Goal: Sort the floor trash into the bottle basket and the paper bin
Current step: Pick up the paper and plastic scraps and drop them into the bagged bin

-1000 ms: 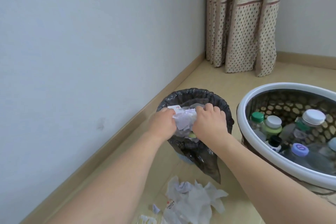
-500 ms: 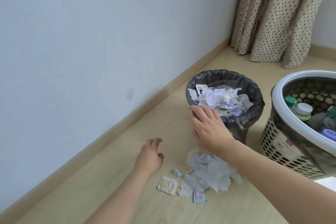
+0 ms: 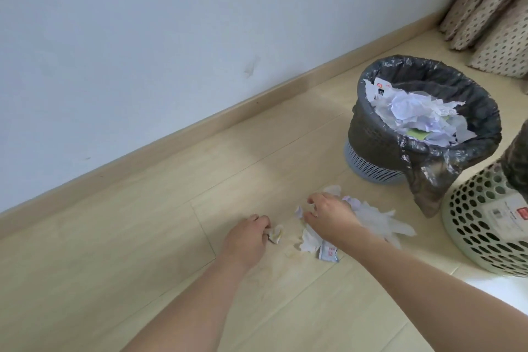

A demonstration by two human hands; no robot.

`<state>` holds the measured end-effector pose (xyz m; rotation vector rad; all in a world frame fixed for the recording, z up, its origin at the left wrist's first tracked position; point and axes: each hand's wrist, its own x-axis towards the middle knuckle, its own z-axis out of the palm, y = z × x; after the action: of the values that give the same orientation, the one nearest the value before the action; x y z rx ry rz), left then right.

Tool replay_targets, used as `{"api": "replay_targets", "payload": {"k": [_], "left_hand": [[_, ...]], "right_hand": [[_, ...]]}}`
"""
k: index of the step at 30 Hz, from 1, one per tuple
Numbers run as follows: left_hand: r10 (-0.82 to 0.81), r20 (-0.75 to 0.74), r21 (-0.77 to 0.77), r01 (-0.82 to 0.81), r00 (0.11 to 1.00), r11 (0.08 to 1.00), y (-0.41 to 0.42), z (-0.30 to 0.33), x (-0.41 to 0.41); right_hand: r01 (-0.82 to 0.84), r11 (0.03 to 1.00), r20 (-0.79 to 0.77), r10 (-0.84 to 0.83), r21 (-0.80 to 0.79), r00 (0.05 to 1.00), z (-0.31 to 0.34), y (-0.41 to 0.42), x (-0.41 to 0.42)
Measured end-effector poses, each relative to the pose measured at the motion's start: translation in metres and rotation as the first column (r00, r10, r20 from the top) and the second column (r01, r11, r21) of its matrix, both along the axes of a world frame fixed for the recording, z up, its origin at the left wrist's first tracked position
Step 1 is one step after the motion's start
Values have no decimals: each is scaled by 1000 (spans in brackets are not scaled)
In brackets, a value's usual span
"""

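Two bare hands are down at floor level in the head view. The left hand [image 3: 248,237] has its fingers curled around a small crumpled scrap [image 3: 276,234] printed in yellow and white, pinching it against the wooden floor [image 3: 114,266]. The right hand [image 3: 328,217] lies over a pile of white crumpled paper [image 3: 374,217], its fingers bent and spread like a claw; whether they have closed on any sheet cannot be told. A small torn bit [image 3: 299,211] sits just beside the right fingertips. A folded slip with red print [image 3: 328,253] lies at the near edge of the pile, below the right wrist.

The paper bin [image 3: 371,163] stands beyond the pile, near the baseboard [image 3: 171,137]. It is a blue-grey perforated bin lined with a black bag [image 3: 428,183], the bag's slack hanging down the near side. The bin is filled close to the rim with crumpled white sheets [image 3: 417,111].

The bottle basket [image 3: 485,226], cream with round holes and a label on its wall, is cut off by the right edge; its contents are out of view. It stands just beside the paper bin. A dotted curtain [image 3: 494,17] hangs in the far right corner, against the pale wall [image 3: 143,37].
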<state>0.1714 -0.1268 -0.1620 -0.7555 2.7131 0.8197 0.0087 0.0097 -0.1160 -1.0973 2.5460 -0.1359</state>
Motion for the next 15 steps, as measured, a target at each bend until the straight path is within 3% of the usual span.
{"api": "replay_targets", "payload": {"k": [6, 9, 12, 15], "left_hand": [[180, 52, 145, -185, 982, 972, -17, 1, 23], [277, 120, 237, -298, 953, 925, -34, 3, 36], [345, 76, 250, -353, 935, 902, -49, 28, 21], [371, -119, 284, -326, 921, 902, -53, 85, -38]], "right_hand": [[-107, 984, -77, 119, 142, 990, -23, -30, 15], [-91, 984, -7, 93, 153, 996, -24, -31, 15], [-13, 1000, 133, 13, 1, 991, 2, -35, 1], [75, 964, 106, -50, -255, 993, 62, -34, -30]]}}
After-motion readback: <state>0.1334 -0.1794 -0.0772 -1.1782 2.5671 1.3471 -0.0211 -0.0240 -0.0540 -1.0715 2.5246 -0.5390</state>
